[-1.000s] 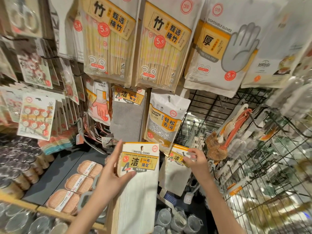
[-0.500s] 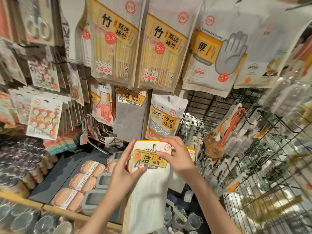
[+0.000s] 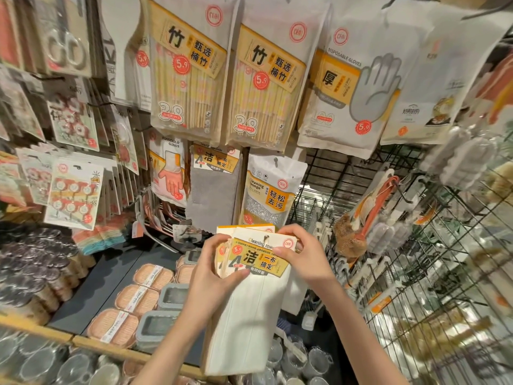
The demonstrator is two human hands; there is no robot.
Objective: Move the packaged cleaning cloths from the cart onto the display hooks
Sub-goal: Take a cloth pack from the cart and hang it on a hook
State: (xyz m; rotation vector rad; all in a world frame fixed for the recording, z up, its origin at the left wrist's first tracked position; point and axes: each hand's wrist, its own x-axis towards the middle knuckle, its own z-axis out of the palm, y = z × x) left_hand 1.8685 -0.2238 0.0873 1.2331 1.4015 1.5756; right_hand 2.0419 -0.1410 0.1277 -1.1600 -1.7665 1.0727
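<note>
Both your hands are on the white cloth pack [image 3: 249, 298], held up in front of the rack. Your left hand [image 3: 212, 276] grips the left edge of the header card, thumb across the front. Your right hand [image 3: 301, 258] pinches the top right corner, fingers curled over the card. My read: two-handed so you can square up the hang hole [image 3: 266, 240] at the top centre before threading it.

There are more cards stacked behind the front one, so you seem to be holding several packs at once. Can't tell how many.

No hook tip is visible at the hole, so the pack is not hung yet. The likely target is the row where another white pack [image 3: 295, 290] already hangs just behind and to the right of yours. A grey cloth pack [image 3: 215, 190] with the same yellow label hangs above, next to the sponge bag [image 3: 270, 195].

The cart isn't in view.

Containers: on the dark shelf [image 3: 91, 290] lower left sit grey lidded boxes [image 3: 173, 297] and flat tan-lidded ones with paper bands [image 3: 113, 326]. Contents are not visible. Clear glass cups [image 3: 316, 359] stand below your wrists and look empty.

Risk guess: the long cloth hangs limp, so it could swing and snag neighbouring packs as you reach in.
</note>
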